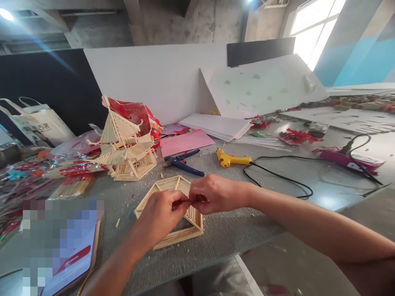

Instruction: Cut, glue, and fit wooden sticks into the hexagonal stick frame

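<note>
My left hand [165, 211] and my right hand [211, 194] meet fingertip to fingertip above a wooden stick frame [182, 236]. Both are closed in a pinch; whatever lies between the fingertips is hidden or too small to name. The frame is many-sided, built of thin pale sticks, and lies flat on the grey table. Rows of sticks fill some of its sections, while a gap at the front shows the table. Behind it to the left stands a stick-built pavilion model [126, 150] with pointed, tiered roofs.
Blue cutting pliers [185, 163] and a yellow glue gun [233, 159] lie behind the frame. The gun's black cord runs right to a purple box [352, 160]. A tablet-like screen [72, 263] is at front left. Pink paper [187, 142] and white boards [216, 125] lie farther back.
</note>
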Demonstrator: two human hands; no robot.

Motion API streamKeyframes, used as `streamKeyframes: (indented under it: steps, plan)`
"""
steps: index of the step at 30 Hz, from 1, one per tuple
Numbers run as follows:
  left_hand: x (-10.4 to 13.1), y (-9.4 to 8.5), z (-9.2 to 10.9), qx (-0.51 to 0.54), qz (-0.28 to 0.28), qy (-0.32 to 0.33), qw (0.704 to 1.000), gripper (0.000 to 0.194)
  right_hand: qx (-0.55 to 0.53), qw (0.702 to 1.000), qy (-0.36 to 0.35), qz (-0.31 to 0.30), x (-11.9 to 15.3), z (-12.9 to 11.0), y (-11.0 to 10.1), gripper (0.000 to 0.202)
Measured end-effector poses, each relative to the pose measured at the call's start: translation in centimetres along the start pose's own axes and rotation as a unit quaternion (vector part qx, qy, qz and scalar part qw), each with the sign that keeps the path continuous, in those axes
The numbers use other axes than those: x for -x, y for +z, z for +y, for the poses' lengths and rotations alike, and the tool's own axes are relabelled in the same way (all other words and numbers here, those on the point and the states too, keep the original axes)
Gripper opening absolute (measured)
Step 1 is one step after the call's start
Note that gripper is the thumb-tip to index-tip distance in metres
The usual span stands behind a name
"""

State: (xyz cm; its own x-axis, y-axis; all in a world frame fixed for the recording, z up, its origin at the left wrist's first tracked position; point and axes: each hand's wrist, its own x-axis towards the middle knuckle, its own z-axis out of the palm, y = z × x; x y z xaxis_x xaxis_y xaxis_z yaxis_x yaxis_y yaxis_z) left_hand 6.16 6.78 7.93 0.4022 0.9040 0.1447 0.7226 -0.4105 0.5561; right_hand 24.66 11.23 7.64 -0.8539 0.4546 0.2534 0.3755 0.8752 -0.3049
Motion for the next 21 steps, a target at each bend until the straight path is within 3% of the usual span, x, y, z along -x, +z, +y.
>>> streamKeyframes:
  steps: [5, 11, 21]
  plan:
    - [-0.3, 0.3, -0.4, 0.032, -0.002, -0.031, 0.999, 0.019, -0.003, 1.0, 0.008, 0.008, 0.0, -0.1, 0.0, 0.012]
    - [-0.5, 0.4, -0.6, -0.002, 0.007, -0.051, 0.999, 0.018, -0.015, 1.0, 0.003, 0.02, 0.0, 0.0, 0.1, 0.013]
    - [-0.8, 0.5, -1.9, 0.017, 0.002, -0.007, 1.0, 0.022, -0.07, 0.997, 0.01, 0.023, -0.1, 0.0, -0.2, 0.014]
